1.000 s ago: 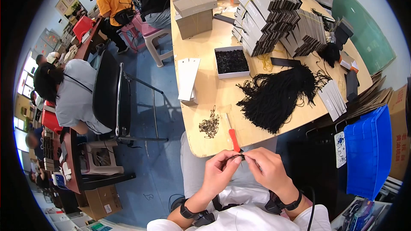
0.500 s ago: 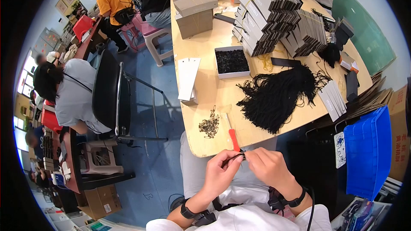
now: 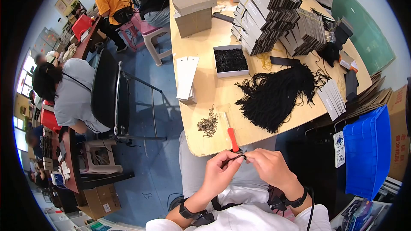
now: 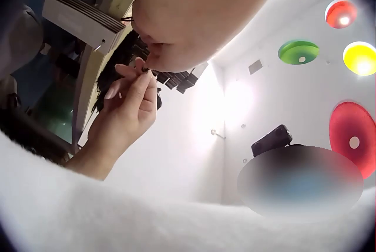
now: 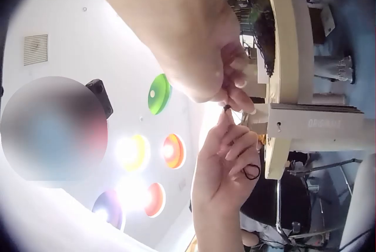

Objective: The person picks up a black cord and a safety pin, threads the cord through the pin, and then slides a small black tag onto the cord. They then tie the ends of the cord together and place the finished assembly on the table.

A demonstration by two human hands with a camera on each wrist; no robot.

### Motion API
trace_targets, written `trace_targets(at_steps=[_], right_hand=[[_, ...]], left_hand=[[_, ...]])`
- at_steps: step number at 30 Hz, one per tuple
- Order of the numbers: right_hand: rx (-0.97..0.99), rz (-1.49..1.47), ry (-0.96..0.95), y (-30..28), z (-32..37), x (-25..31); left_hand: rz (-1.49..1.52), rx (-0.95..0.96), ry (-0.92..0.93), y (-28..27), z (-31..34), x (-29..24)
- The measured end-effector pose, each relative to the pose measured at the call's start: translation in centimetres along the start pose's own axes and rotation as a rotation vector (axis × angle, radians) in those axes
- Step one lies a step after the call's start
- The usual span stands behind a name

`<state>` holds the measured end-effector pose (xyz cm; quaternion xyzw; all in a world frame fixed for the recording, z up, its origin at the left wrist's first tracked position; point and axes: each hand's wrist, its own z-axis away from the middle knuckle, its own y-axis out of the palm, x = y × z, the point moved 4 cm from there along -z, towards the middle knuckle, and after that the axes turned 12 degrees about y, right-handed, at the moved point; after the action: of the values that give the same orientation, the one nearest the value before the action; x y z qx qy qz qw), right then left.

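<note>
Close in front of the lap, the two hands meet at the fingertips over a thin black cord (image 3: 242, 157). My left hand (image 3: 219, 172) pinches it between thumb and forefinger; a small loop of the cord (image 5: 251, 172) hangs by its curled fingers in the right wrist view. Opposite, my right hand (image 3: 270, 169) pinches the cord's other part, where a tiny dark knot-like bit (image 5: 227, 107) shows between the fingertips. Just beyond the hands, a red-handled tool (image 3: 232, 137) lies at the table's near edge. To its left is a heap of small bronze-coloured metal loops (image 3: 208, 123).
A thick bundle of black cords (image 3: 278, 98) covers the table's right side. Behind stand a white box (image 3: 233, 75) of small black pieces and tall stacks of grey tags (image 3: 265, 17). White tags (image 3: 187, 79) lie left; a blue crate (image 3: 367, 154) stands right of the table.
The right hand has turned a little, with its knuckles more on top, and its fingertips have shifted along the cord. The left hand keeps its pinch almost unmoved.
</note>
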<state>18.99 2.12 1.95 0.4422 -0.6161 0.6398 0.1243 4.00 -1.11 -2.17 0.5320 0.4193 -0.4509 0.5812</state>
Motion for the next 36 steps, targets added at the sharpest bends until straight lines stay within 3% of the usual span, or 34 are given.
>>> trace_targets(at_steps=[8, 18, 23, 26, 36], right_hand=[[-0.053, 0.337, -0.163, -0.2, 0.1, 0.8], [-0.001, 0.214, -0.146, -0.4, 0.2, 0.5], [-0.005, 0.234, -0.169, -0.5, 0.2, 0.8], [0.003, 0.220, -0.186, -0.6, 0.1, 0.9], [0.020, 0.070, -0.111, -0.5, 0.1, 0.3]], left_hand=[[-0.052, -0.003, -0.031, 0.3, 0.1, -0.1], [-0.056, 0.072, -0.097, -0.2, 0.3, -0.4], [-0.401, 0.083, 0.073, 0.0, 0.2, -2.2], [-0.432, 0.079, 0.081, -0.1, 0.3, -2.2], [-0.227, 0.078, -0.037, -0.3, 0.5, -1.0]])
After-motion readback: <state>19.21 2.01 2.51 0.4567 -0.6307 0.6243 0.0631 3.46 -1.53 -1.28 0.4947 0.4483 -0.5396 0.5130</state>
